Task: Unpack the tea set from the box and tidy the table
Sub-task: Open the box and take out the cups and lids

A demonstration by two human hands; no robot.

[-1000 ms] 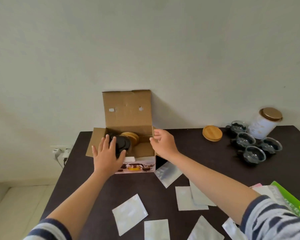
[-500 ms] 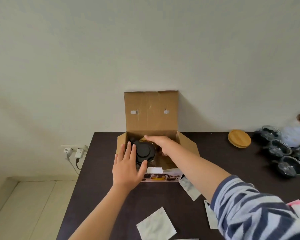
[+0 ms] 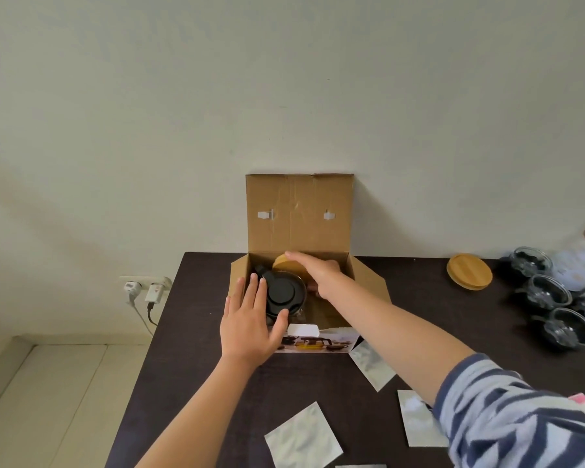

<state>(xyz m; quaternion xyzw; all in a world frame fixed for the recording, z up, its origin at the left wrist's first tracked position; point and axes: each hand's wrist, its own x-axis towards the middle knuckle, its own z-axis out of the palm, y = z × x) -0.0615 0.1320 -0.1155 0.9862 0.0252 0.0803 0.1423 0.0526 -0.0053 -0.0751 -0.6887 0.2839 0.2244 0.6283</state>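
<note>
An open cardboard box (image 3: 368,282) stands at the back of the dark table (image 3: 189,359), its lid flap up against the wall. Inside sits a glass teapot with a black lid (image 3: 282,293), and behind it a stack of round wooden coasters (image 3: 282,263). My left hand (image 3: 250,322) rests on the box's front-left edge with straight fingers, the thumb beside the teapot. My right hand (image 3: 319,275) reaches into the box, fingers laid flat over the coasters just right of the teapot; what its thumb touches is hidden.
At the back right are a round wooden lid (image 3: 470,271), several glass cups with dark inserts (image 3: 549,292) and a white jar (image 3: 579,268). Silver foil pouches (image 3: 304,437) lie scattered on the near table. Wall sockets with plugs (image 3: 146,288) are beyond the left table edge.
My right hand has moved from the box's right edge into the box, over the coasters. My left hand has stayed at the front-left of the box.
</note>
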